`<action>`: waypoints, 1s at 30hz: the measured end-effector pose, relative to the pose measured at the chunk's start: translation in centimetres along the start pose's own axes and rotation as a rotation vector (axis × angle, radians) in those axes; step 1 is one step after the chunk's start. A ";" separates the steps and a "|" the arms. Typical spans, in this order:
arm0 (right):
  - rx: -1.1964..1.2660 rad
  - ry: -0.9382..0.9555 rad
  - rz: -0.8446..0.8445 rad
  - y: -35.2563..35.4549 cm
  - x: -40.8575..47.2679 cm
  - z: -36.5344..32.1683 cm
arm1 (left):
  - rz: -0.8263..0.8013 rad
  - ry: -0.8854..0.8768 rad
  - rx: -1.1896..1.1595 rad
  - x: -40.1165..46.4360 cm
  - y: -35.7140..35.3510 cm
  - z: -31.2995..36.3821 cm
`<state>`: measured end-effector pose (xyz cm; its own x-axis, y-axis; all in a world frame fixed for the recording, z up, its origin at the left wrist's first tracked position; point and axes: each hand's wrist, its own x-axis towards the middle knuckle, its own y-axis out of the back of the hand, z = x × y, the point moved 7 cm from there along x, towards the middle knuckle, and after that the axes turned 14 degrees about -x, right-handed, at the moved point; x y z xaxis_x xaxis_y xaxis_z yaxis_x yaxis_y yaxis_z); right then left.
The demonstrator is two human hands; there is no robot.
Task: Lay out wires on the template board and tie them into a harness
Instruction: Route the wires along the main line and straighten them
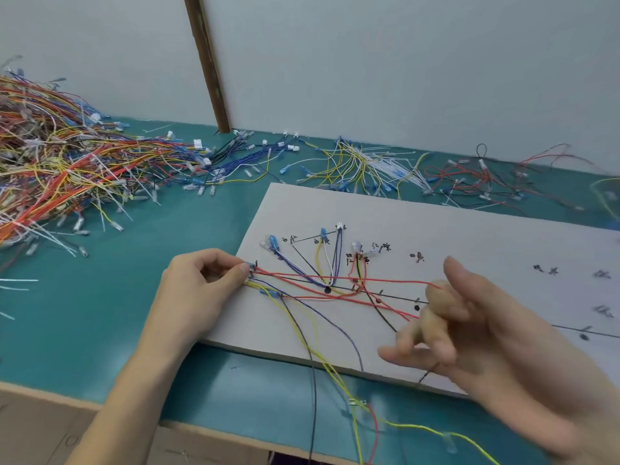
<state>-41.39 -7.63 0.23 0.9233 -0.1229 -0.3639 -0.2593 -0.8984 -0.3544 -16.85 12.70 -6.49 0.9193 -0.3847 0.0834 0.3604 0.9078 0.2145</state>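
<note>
A: Where are we in the job?

B: We are in the laying-out step, by our reading. Our left hand (198, 290) pinches a cluster of wire ends at the left edge of the template board (453, 229), thumb and fingers curled round the small blue terminals (251, 266) beside a pin.

A: And the right?

B: Our right hand (476, 333) is blurred. A red wire (369, 280) runs from the left-hand cluster across the board to its fingertips, so it seems to pinch that wire; the other fingers are spread loosely.

A: What already lies on the board?

B: Short branches, purple, white, yellow and red, fan up from the main drawn line to the labelled marks. A yellow wire (335, 374), a black wire (312, 380) and a purple one trail off the near edge onto the teal counter (100, 313).

A: So no ties yet?

B: We see none. Next, we judge, the red wire needs drawing taut along the drawn line, then the loose trailing wires need routing before any tying. The supply heaps (60, 162) sit well apart, at the counter's back.
</note>
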 end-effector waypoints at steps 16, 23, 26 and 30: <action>-0.737 0.118 0.590 8.5 -7.6 -2.4 | -0.164 -0.110 0.344 -0.3 -0.7 3.4; -0.916 0.062 0.731 9.2 -5.9 -3.3 | -0.330 -0.077 0.486 0.9 -0.9 5.6; -0.984 0.021 0.754 10.1 -5.3 -2.6 | -0.352 -0.160 0.560 1.6 -2.1 7.7; -0.946 -0.001 0.734 10.6 -5.5 -1.5 | -0.620 -0.368 0.337 -0.1 -8.5 11.4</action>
<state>-48.76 -17.15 -0.21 0.6417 -0.7362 -0.2148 -0.4129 -0.5677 0.7122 -21.77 3.15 2.73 0.4344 -0.8871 0.1564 0.6679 0.4337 0.6049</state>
